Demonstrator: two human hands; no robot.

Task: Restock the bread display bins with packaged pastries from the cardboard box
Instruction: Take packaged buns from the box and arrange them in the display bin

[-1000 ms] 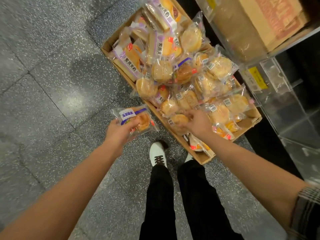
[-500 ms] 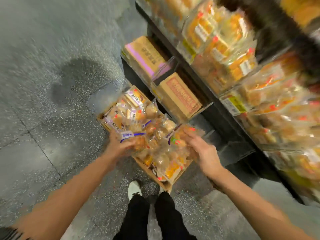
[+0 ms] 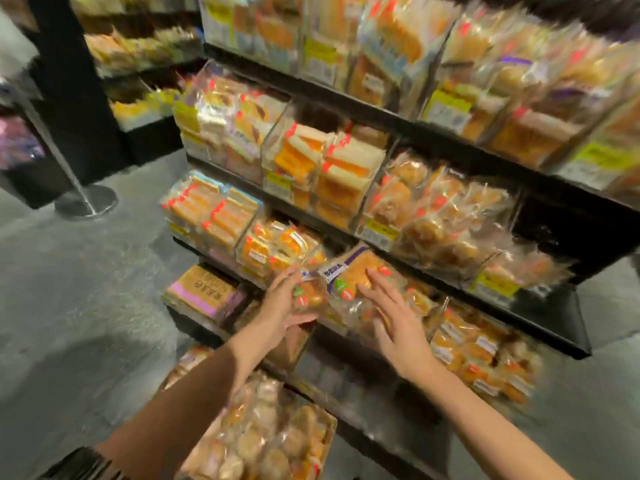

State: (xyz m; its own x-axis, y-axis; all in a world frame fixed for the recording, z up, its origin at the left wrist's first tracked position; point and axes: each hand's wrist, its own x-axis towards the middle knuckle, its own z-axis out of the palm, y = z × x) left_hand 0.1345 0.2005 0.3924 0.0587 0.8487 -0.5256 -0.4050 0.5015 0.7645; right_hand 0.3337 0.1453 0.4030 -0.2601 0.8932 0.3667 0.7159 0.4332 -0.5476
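**Restock partway: box still full, two packs at the bin**

Nearest, the box (image 3: 263, 441) on the floor is still heaped w/ pastries, so most of the job looks left. Above it both arms reach fwd. Left hand (image 3: 282, 306) grips a small pack (image 3: 310, 294); right hand (image 3: 398, 323) lies flat, fingers spread, on a bigger pack (image 3: 360, 271). Both packs sit at the lower bin (image 3: 332, 320); not yet let go. Beyond, shelves (image 3: 381, 116) look well stocked, tho blurred.

Dim warm shop light, heavy motion blur throughout, edges seemingly bowed by wide-angle distortion
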